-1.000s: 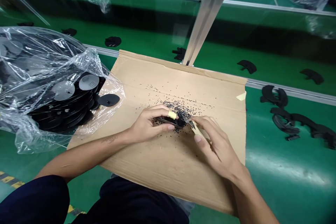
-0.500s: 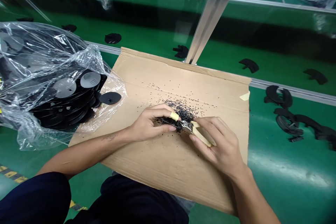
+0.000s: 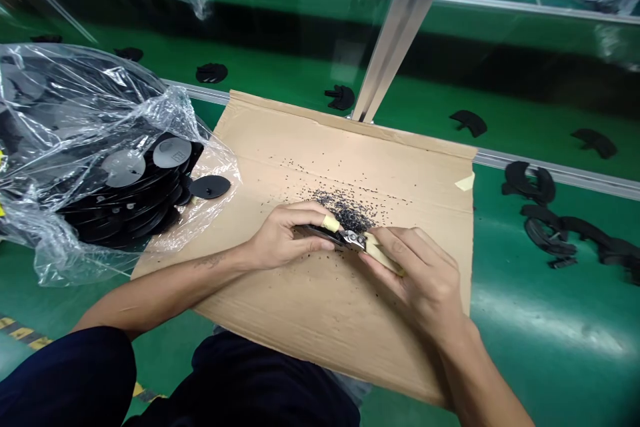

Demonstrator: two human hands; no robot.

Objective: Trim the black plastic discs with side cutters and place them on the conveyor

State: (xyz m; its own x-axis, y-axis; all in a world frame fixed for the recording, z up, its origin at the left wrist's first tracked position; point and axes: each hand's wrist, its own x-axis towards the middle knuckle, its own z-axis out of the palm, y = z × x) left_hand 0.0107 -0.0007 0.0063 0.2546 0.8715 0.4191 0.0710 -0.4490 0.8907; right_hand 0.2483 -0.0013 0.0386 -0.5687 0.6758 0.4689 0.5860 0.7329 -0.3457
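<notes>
My left hand [image 3: 285,237] grips a thin black rubber piece [image 3: 323,234], and a strip of beige tape [image 3: 330,223] wraps its index finger. My right hand [image 3: 420,277] holds small snips [image 3: 354,239] with beige handles, their steel jaws at the edge of the black piece. A scatter of black rubber crumbs [image 3: 345,210] lies just beyond my hands on a cardboard sheet [image 3: 400,173]. Part of the black piece is hidden by my fingers.
A clear plastic bag [image 3: 65,80] holds a stack of black discs [image 3: 125,193] to the left, with one loose disc [image 3: 210,187] beside it. Curved black pieces [image 3: 545,227] lie on the green surface to the right. An aluminium post [image 3: 405,33] rises behind the cardboard.
My right hand has closed further around the snips, now covering more of the handles. The jaws have turned against the black piece, and the view has shifted slightly.
</notes>
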